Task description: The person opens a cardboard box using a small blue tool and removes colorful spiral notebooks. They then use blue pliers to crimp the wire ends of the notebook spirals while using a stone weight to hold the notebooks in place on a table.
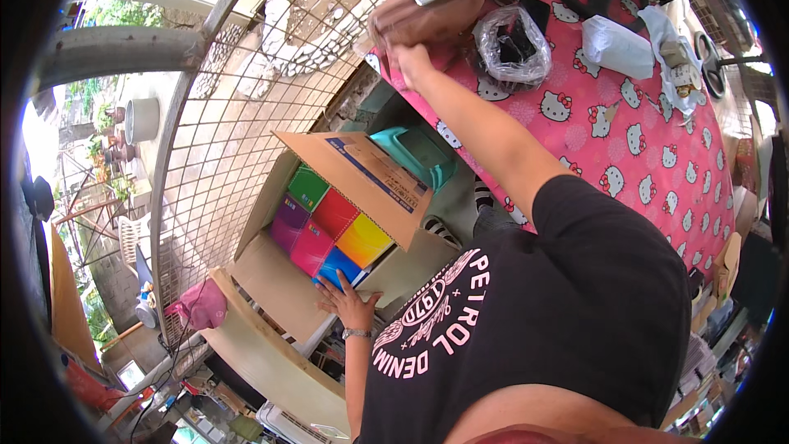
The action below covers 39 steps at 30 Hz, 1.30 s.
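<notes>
Open cardboard carton [292,288] of coloured notebooks [333,214], left of the worktop [583,127].
I rest the left hand [352,310], fingers spread, against the blue notebook [339,263], seemingly steadying the packed contents; my right hand [413,64] meets a brown bundle [427,18] on the worktop's far edge, its grip too blurred to tell.

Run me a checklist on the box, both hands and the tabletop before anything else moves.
1. Cardboard box open: ok, with coloured notebooks showing inside.
2. Left hand steady at the box: cannot tell; its fingers spread by the blue notebook, but one frame shows no steadiness.
3. Right hand gripping the brown pouch-like item: cannot tell, blurred.
4. Space beside that item clear: not ok, a clear plastic bag sits next to it on the pink tablecloth.
5. Notebooks beneath the top layer: cannot tell, hidden.
</notes>
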Motion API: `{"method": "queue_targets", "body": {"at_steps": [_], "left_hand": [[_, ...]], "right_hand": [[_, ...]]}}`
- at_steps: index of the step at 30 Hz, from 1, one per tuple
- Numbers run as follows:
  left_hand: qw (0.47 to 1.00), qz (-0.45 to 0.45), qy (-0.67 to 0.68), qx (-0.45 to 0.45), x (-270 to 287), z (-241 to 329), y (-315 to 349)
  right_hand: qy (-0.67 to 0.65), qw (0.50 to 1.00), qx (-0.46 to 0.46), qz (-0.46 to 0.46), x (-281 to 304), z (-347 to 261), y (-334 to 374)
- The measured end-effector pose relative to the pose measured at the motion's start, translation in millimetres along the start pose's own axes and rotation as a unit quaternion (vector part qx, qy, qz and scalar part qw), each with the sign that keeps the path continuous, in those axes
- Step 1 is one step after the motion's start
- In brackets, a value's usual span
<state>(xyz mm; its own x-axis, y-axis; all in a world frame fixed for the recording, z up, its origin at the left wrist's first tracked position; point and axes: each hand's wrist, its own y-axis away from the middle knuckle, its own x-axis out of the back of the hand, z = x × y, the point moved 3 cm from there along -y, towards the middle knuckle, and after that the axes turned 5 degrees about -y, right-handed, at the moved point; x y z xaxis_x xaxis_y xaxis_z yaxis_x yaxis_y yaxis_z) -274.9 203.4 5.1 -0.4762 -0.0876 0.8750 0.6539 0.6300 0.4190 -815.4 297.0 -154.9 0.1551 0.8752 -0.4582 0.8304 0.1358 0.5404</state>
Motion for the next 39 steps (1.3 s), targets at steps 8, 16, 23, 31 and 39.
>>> {"method": "queue_targets", "body": {"at_steps": [8,16,23,31,39], "left_hand": [[0.999,0.025,0.034,-0.025,-3,-5,-2],[0.996,-0.072,0.033,-0.038,13,-1,-7],[0.985,-0.017,0.061,-0.163,18,-24,-4],[0.98,0.092,0.069,-0.161,46,-69,-39],[0.917,0.133,0.361,-0.104,-8,-94,-75]], "right_hand": [[0.118,0.98,0.081,-0.141,-18,-83,78],[0.412,0.766,0.185,-0.458,-46,-68,417],[0.203,0.976,-0.063,-0.053,16,29,399],[0.484,0.826,0.287,-0.046,22,56,443],[0.491,0.749,0.411,-0.172,-34,45,442]]}}
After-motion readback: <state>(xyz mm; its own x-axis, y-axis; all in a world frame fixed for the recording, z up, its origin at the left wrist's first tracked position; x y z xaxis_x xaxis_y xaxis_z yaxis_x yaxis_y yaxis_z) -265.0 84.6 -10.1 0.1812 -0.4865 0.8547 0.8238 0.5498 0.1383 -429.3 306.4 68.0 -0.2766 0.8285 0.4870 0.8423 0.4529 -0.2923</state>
